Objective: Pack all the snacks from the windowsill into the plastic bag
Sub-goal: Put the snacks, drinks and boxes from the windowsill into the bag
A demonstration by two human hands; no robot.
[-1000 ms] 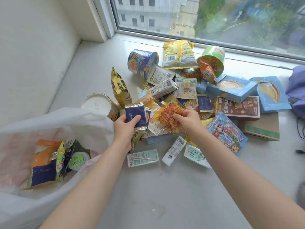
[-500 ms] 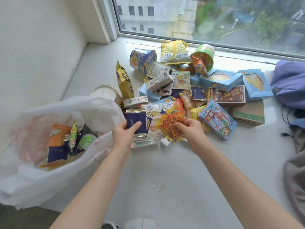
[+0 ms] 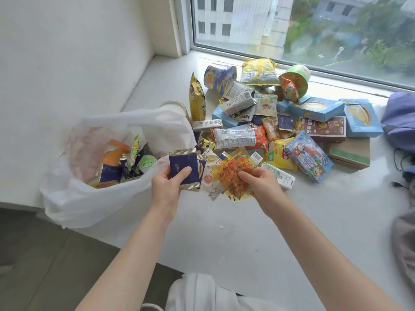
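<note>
The left hand (image 3: pixel 167 187) pinches a blue packet (image 3: pixel 184 168) between thumb and fingers just right of the plastic bag (image 3: pixel 89 205), at its open mouth, probably to drop it in. Right of that, the right hand (image 3: pixel 262 185) pinches an orange sweet packet (image 3: pixel 233 176); most snacks (image 3: pixel 240 138) lie farther right.

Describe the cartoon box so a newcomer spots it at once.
Find the snack pile on the windowsill under the window. At its near right edge, right of the right hand, lies the cartoon box. Alone among the blue boxes, it shows bright cartoon characters.
</note>
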